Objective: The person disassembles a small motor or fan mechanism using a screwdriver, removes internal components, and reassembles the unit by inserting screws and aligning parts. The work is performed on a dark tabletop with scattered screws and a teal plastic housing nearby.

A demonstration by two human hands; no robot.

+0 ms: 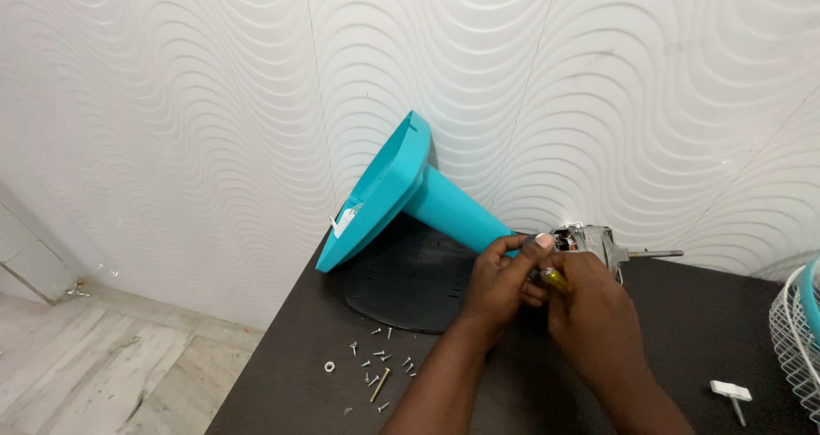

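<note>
The right hand (589, 302) is closed around a yellow-handled screwdriver (553, 278), tip toward the fan motor (589, 241) just beyond. The left hand (500, 277) pinches the teal stand (453, 208) beside it; the stand's long axis slants up-left, away from both hands.

White wall panels (213, 102) moulded in a raised pattern of flowing waves fill the whole upper part of the view, with thin vertical seams where one panel meets the next. Even, soft light falls across them, so the ridges cast only faint shadows. At the lower left the floor (94, 367) is pale marble-look tile with grey veining, meeting the wall at a low skirting line. A dark brown, matte surface (683, 332) reaches in from the lower right, its left edge running diagonally toward the wall.
</note>
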